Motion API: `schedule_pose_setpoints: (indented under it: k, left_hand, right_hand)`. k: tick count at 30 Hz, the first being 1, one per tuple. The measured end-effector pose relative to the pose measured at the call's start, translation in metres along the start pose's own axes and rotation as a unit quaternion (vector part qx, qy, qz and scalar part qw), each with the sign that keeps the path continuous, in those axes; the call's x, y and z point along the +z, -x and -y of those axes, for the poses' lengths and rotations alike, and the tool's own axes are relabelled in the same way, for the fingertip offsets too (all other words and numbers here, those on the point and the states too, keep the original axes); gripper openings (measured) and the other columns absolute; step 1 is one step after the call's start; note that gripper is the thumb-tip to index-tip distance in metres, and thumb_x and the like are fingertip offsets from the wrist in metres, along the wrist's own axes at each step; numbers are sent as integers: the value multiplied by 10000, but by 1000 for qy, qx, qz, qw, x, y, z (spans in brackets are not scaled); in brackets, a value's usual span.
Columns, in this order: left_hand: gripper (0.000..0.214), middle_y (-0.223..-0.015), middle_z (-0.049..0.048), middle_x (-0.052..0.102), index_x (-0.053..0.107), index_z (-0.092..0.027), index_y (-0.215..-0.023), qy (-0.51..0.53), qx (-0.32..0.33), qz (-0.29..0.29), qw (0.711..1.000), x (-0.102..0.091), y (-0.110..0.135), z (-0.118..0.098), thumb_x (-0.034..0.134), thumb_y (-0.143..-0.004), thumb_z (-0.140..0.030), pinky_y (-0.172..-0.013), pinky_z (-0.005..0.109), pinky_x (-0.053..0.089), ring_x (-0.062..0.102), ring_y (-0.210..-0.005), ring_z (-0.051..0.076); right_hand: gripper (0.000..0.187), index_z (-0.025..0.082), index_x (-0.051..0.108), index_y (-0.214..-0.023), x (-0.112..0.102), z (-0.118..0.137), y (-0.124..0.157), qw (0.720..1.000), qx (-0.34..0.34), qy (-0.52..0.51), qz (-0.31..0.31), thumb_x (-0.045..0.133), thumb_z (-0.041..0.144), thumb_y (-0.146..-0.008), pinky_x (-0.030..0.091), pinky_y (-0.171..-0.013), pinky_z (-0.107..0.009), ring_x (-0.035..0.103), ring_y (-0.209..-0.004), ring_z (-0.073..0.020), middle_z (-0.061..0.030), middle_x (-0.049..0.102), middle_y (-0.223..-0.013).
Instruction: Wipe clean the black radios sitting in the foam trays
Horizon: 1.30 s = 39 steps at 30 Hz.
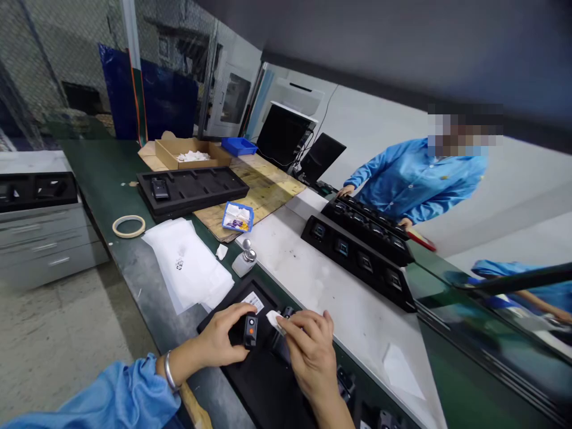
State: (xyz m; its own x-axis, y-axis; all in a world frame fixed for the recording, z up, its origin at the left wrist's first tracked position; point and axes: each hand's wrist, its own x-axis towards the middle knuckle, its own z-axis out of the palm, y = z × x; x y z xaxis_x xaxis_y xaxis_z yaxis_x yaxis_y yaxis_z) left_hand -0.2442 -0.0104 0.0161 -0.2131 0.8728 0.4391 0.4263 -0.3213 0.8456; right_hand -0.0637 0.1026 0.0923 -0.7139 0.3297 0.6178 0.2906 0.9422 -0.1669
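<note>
My left hand (pixel 220 338) grips a small black device (pixel 251 331) between thumb and fingers; an orange button and a white round one show on its end. In my right hand (pixel 313 348), the fingertips pinch a small white wipe (pixel 274 320), just right of the device and apart from it. Both hands are over a black foam tray (pixel 263 390). A white printed label (pixel 253 301) lies at the tray's far end. More black devices (pixel 345 381) sit along its right side, partly hidden by my right hand and forearm.
A pump bottle (pixel 244 262), white sheets (pixel 187 265) and a tape roll (pixel 128 226) lie beyond the tray. Farther back are a blue bin (pixel 238 217), another foam tray (pixel 192 187) and a cardboard box (pixel 190 154). Across the white board, a co-worker (pixel 415 179) handles black trays (pixel 357 256).
</note>
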Motion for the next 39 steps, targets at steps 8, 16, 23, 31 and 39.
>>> schedule_pose_setpoints:
  k: [8, 16, 23, 31, 39]
  left_hand:
    - [748, -1300, 68, 597, 493, -218, -1328, 1, -17, -10, 1000, -1, -2, 4, 626, -607, -71, -1067, 373, 463, 579, -1198, 239]
    - [742, -1286, 55, 610, 502, -227, -1320, 23, -14, -3, 1000, -3, -4, 1, 625, -606, -67, -1061, 350, 468, 591, -1184, 229]
    - [706, -1268, 61, 618, 511, -219, -1308, 26, -30, -15, 999, -4, -7, 1, 656, -629, -94, -1056, 367, 476, 596, -1174, 237]
    - [705, -1282, 59, 613, 511, -216, -1301, 32, -41, -21, 998, -4, -5, 0, 640, -621, -80, -1063, 366, 473, 592, -1180, 234]
    - [664, -1298, 32, 606, 501, -264, -1315, -4, -58, 5, 998, -5, -4, 2, 624, -677, -128, -1086, 373, 461, 582, -1202, 231]
  right_hand:
    - [282, 348, 696, -1008, 16, 14, -30, 997, -6, -38, 73, 515, 150, -923, 77, -1085, -620, 495, -1043, -232, 14, 655, -875]
    - [275, 336, 689, -1045, 8, 11, -19, 997, 9, -53, 49, 515, 157, -930, 160, -1053, -597, 495, -1060, -241, -7, 632, -882]
    - [251, 346, 714, -982, 19, 2, -39, 995, 29, -30, 87, 537, 179, -922, 108, -1051, -663, 498, -1057, -248, -3, 643, -863]
    - [349, 392, 680, -1088, 14, 12, -33, 992, -10, -49, 120, 504, 141, -920, 112, -1043, -679, 474, -1123, -258, -1, 636, -907]
    - [266, 339, 716, -971, 12, 6, -30, 997, 74, -35, 16, 530, 161, -905, 156, -1066, -624, 501, -1083, -229, -2, 653, -879]
